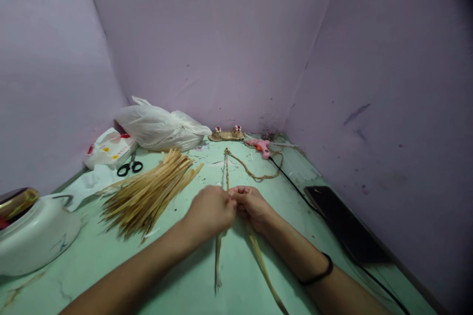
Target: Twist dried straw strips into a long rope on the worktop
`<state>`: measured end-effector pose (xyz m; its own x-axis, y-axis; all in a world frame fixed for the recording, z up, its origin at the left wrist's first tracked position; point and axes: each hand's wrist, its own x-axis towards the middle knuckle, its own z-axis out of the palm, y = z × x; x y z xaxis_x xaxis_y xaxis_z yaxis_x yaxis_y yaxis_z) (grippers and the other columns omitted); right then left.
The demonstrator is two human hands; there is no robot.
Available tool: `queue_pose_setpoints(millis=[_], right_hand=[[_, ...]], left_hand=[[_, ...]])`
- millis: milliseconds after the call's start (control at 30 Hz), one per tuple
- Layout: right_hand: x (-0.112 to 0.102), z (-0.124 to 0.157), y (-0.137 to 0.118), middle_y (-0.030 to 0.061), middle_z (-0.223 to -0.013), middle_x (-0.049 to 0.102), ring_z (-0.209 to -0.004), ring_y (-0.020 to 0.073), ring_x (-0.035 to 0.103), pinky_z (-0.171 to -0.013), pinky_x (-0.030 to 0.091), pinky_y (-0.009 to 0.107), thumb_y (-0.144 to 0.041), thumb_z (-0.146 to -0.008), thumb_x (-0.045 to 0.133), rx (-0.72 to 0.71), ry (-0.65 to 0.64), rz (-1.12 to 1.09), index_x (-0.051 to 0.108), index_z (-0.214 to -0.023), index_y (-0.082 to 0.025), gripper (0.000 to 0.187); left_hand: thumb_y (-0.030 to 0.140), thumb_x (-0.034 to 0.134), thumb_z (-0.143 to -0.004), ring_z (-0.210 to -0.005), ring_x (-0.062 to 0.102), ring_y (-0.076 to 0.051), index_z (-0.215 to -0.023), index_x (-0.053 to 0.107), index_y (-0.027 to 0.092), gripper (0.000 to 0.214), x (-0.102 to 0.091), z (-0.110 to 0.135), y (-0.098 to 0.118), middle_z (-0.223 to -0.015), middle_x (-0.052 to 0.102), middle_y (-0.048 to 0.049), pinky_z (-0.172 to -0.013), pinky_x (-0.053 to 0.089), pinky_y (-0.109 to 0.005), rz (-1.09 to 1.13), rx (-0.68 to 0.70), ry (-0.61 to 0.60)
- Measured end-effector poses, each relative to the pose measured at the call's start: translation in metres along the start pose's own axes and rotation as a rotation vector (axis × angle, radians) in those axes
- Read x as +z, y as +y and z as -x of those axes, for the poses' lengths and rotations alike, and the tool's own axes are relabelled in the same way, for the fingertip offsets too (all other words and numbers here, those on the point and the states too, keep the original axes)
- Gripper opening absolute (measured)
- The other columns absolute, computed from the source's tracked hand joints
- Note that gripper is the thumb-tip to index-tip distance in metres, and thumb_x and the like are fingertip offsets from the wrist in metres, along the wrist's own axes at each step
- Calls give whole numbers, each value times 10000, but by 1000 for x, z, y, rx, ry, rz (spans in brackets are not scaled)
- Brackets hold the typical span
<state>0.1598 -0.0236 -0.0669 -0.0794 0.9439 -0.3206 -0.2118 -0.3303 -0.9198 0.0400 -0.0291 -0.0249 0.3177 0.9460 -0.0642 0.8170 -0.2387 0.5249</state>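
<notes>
One view, from the head, shows it all: the left hand and the right hand meet in the middle, over the green bench; their fingers are bent and pinch the low end of a twisted straw cord, but the very tips are too blurry to see well. Its top bends at a small shiny pin, maybe so the cord can be pulled tight and not slip; the done part lies off to the right, likely to be out of the way.

Two loose ends hang down apart, a left strip and a right strip; that may stop them getting mixed up. More dry straw strips lie in a bunch by the left arm, perhaps so they are easy to grab; black-handled scissors lie just behind; a pink glue gun sits at the back right, maybe there to be safe from bumps; its black wire runs forward, past a dark phone.
</notes>
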Motion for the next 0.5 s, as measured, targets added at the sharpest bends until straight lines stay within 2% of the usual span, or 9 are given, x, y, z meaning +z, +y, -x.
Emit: queue_pose_setpoints(millis=[33,67,100,167,233,267,367,433,500], right_hand=[[0,1,-2,-88,-362,347,-328,10,203,-363,76,195,-198,-533,603,-4,-29,-3,509,-555,-128,120],[0,2,-3,-93,-355,323,-326,9,182,-363,61,197,-212,-547,604,-7,-61,1,511,-553,-126,127],[0,2,-4,-95,-350,309,-326,8,171,-363,53,198,-222,-556,607,-11,-88,7,514,-550,-124,135],[0,3,-5,-86,-356,336,-329,7,182,-361,60,194,-222,-556,616,-21,-120,5,523,-553,-119,139],[0,2,-3,-61,-394,421,-337,8,225,-360,88,184,-209,-540,625,-27,-109,-5,534,-578,-116,136],[0,1,-1,-48,-422,463,-343,10,249,-360,107,180,-203,-534,628,-30,-93,-3,539,-596,-116,139],[-1,-6,7,-18,-495,539,-380,29,345,-385,207,173,-201,-537,624,-83,-58,67,545,-625,-121,143],[-3,-10,12,0,-533,568,-434,54,421,-437,288,183,-201,-558,603,-172,-42,164,539,-609,-126,111],[-5,-12,15,15,-559,587,-492,82,471,-483,327,199,-205,-588,568,-279,-2,331,555,-602,-130,77]], left_hand=[[289,464,-688,-532,501,-133,-566,599,117,251,-7,-5,-4,-519,541,-50,-513,322,-229,46,-16,77],[300,451,-698,-458,466,-111,-569,589,118,262,-12,-10,-8,-457,497,-24,-466,305,-219,152,-82,102],[308,449,-700,-389,422,-95,-590,586,118,259,-14,-15,-12,-411,458,-2,-421,282,-211,284,-158,72],[294,478,-676,-315,360,-75,-624,583,111,217,-12,-21,-18,-377,435,19,-363,248,-200,570,-269,-89],[245,525,-624,-319,384,-70,-606,571,97,156,-4,-25,-23,-412,482,0,-350,266,-192,787,-301,-253],[219,543,-597,-338,415,-74,-584,562,91,130,0,-26,-25,-436,505,-15,-357,291,-191,850,-303,-297],[169,553,-546,-345,441,-88,-528,532,98,76,8,-27,-26,-420,503,-22,-363,320,-199,833,-347,-277],[160,535,-534,-292,365,-75,-493,508,119,64,8,-28,-26,-340,421,19,-331,260,-194,705,-364,-218],[156,521,-522,-276,270,-49,-454,478,133,84,10,-30,-27,-299,332,55,-323,182,-187,618,-322,-161]])
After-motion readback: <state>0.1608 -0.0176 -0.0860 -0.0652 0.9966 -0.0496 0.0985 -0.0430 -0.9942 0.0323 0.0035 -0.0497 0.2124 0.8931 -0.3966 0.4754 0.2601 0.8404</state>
